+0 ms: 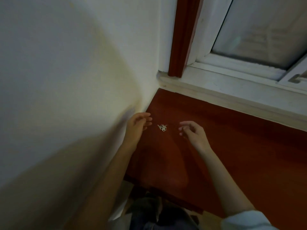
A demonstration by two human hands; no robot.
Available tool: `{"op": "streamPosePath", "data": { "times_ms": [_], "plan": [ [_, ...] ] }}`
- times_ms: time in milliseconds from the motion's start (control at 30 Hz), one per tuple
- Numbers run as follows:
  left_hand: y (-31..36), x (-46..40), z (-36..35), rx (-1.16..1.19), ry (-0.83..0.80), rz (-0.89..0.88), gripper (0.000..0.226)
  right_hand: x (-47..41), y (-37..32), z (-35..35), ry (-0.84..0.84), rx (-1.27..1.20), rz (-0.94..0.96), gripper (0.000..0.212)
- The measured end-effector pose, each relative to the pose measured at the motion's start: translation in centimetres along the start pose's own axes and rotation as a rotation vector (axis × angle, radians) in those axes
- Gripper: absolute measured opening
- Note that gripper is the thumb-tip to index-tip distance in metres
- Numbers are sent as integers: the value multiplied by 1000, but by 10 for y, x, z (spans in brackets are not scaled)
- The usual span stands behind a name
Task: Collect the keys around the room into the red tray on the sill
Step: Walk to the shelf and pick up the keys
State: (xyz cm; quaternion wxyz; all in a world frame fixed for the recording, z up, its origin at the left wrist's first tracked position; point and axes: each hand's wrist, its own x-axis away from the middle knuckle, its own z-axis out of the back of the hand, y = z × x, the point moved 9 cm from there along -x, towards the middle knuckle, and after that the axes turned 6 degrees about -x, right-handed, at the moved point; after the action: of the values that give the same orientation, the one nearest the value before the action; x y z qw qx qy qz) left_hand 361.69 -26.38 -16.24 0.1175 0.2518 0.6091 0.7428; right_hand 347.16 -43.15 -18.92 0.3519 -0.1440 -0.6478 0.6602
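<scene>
A small bunch of silvery keys (162,127) lies on a dark red wooden surface (232,146) below the window. My left hand (138,122) hovers just left of the keys, fingers loosely curled and apart, holding nothing. My right hand (192,131) hovers just right of them, fingers also apart and empty. Neither hand touches the keys. No red tray is in view.
A white wall (66,72) closes the left side and meets the red surface at a corner. A pale window ledge (232,93) and white frame with frosted glass (265,30) run along the back. A red post (181,39) stands at the frame's left. Dark clutter lies below the surface's front edge.
</scene>
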Motion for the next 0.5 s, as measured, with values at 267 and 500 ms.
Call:
{"op": "streamPosePath", "data": {
  "times_ms": [267,500],
  "plan": [
    [-47,-42,-29,-187,-54,56,22,-45,7,-29,-85,252,41,17],
    [-85,-51,-34,-131,-19,186,27,-76,35,-41,-122,450,39,24]
  ]
}}
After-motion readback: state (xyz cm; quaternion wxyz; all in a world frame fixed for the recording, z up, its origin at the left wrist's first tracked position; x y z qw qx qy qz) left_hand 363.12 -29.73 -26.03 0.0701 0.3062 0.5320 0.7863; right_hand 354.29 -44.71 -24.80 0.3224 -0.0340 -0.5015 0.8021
